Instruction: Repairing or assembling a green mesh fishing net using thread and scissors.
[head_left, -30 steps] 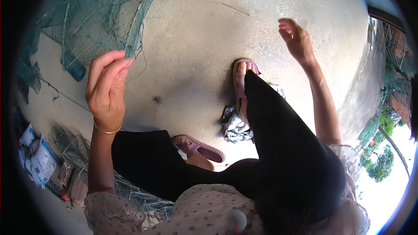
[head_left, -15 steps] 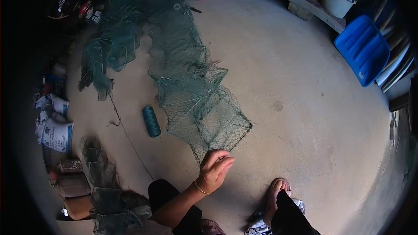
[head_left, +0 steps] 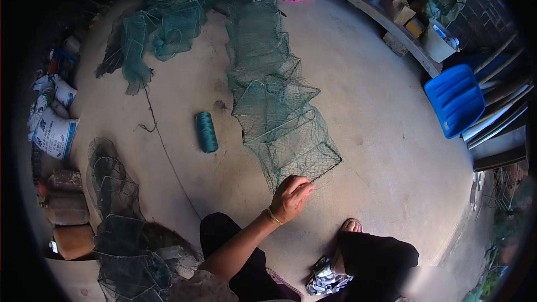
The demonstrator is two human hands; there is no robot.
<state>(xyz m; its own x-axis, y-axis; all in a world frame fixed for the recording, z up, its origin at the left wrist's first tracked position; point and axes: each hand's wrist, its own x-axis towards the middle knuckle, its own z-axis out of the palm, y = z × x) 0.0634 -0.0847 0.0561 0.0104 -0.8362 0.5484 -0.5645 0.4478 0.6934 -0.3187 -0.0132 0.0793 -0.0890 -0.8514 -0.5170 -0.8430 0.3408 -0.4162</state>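
Note:
My left hand [head_left: 293, 197] is closed on the near corner of a long green fishing net trap [head_left: 263, 86]. Square frames stretch its mesh, and it runs away from me across the floor. The frame's near right corner sticks out beside my fingers. Left of the net lies a spool of dark green twine [head_left: 206, 132]. Over my right leg, at the lower edge, a pale smeared shape [head_left: 429, 283] may be my right hand; no fingers can be made out in it.
More green netting [head_left: 168, 25] lies at the far left, with a cord [head_left: 168, 156] trailing toward me. Dark netting [head_left: 114, 182] is bunched at the near left, by sacks [head_left: 54, 134]. A blue plastic scoop [head_left: 456, 100] and a bench [head_left: 386, 14] stand to the right.
The view has shifted, so most floor things sit differently in it. My left hand stays at the net's near corner. A pale blurred shape has come in at the lower right.

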